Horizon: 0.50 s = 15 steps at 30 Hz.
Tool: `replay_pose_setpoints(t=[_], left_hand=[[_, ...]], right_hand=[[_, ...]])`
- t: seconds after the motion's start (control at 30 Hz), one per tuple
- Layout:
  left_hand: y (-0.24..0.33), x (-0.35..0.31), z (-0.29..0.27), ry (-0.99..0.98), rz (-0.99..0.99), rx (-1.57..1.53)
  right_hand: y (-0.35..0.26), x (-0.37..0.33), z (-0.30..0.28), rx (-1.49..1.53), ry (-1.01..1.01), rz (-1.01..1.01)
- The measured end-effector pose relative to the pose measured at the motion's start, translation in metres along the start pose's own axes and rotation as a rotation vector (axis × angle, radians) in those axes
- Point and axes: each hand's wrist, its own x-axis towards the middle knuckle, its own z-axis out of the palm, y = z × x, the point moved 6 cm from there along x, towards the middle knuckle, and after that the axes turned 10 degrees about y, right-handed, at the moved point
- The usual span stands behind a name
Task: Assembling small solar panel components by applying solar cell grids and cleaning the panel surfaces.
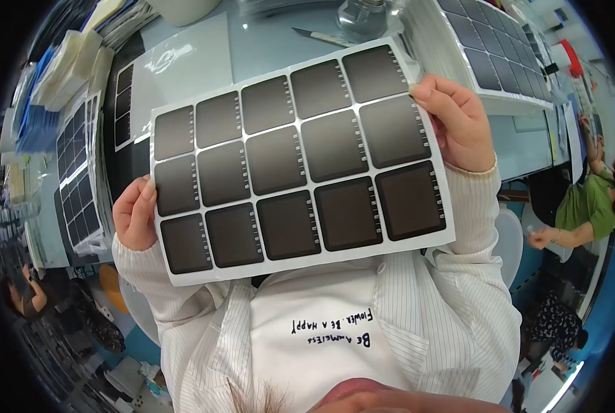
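A white sheet bearing rows of dark square panels (274, 160) is held up in front of my chest, tilted with its right side higher. My left hand (136, 210) pinches its left edge between thumb and fingers. At the upper right edge, my right hand (459, 120) grips the sheet the same way, with its fingers curled behind. Light reflects off the upper panels, while the bottom row looks darker. The fingertips behind the sheet are hidden.
Similar panel sheets are stacked at right (503, 51) and at left (80, 179). A craft knife (321, 36) and a clear glass bottle (362, 17) lie beyond the held sheet. Paper bundles (59, 72) crowd the far left. Other people, one in a green top (589, 206), sit nearby.
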Motion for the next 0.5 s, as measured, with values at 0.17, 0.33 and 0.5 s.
replay_pose_setpoints(t=[0.17, 0.33, 0.5], left_hand=[[0.001, -0.003, 0.005, 0.042, -0.089, -0.004], [0.008, -0.004, 0.011, 0.0, -0.093, 0.026], [0.005, -0.005, 0.011, -0.011, -0.154, -0.003]], right_hand=[[-0.002, -0.001, -0.005, 0.038, 0.032, 0.011], [0.002, -0.001, -0.01, 0.091, 0.078, 0.01], [0.001, -0.004, -0.011, 0.106, 0.106, 0.047]])
